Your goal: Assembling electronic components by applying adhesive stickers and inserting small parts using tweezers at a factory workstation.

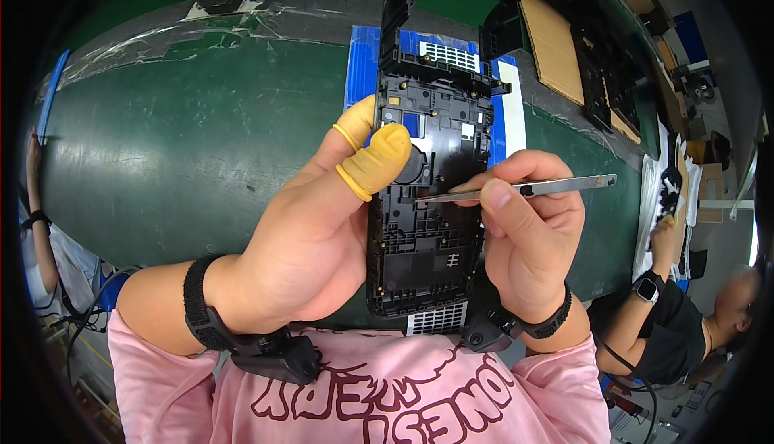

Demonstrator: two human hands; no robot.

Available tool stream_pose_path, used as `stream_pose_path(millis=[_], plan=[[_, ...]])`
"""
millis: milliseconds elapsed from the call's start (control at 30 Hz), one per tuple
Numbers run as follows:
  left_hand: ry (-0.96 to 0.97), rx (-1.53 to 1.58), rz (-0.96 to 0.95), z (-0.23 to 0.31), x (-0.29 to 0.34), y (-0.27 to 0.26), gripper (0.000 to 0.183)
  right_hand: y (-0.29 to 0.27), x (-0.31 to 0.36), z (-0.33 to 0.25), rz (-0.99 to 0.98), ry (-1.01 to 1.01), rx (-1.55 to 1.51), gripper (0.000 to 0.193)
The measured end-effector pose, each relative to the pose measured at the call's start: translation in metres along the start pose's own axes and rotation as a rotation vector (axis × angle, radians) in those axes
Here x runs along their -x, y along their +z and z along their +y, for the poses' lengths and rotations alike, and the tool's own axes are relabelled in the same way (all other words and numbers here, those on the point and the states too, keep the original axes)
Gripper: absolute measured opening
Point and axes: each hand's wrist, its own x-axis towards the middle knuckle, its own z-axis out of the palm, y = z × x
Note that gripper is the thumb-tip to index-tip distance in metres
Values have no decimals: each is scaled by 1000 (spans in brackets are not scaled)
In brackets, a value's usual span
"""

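A long black plastic housing [431, 258] with ribs, brass inserts and a large open frame at its far end is held up in front of me. My left hand [314, 218] grips its left edge; yellow finger cots cover the thumb and one finger, and the thumb lies over the inner face beside a round black part [413, 166]. In my right hand [528, 226] are metal tweezers [556, 187], pinched between thumb and fingers. Their tips point left and touch or hover just over the middle of the housing; whether they hold anything is too small to tell.
Below the housing lies a blue sheet [363, 65] with white slotted pieces on the green table [177, 154]. Cardboard [552, 49] and black frames [605, 81] lie at the far right. A co-worker [661, 323] sits at right, another person's arm [39, 226] at left.
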Motion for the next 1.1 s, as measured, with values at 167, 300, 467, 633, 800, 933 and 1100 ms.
stream_pose_path(millis=[167, 300, 467, 633, 800, 933, 1100], plan=[[-5, 3, -12, 0, 1, -1, 48, 0, 0, 1, 9, -4, 9, 15], [0, 6, -17, -1, 1, -2, 48, 0, 1, 1, 10, 6, 17, 15], [-9, 6, -7, 0, 2, 0, 47, 0, 1, 2, -4, -5, 8, 15], [-19, -2, -2, 1, 3, 0, 47, 2, 1, 2, -2, -10, 16, 15], [-35, 9, -6, 3, 1, 0, 46, 1, 1, 1, -7, -8, 32, 16], [-46, 26, 25, 3, 1, 0, 45, -1, -1, -2, 35, -6, -30, 13], [-198, 155, 73, 2, 2, -13, 43, -1, -3, -4, 46, 54, -131, 10]])
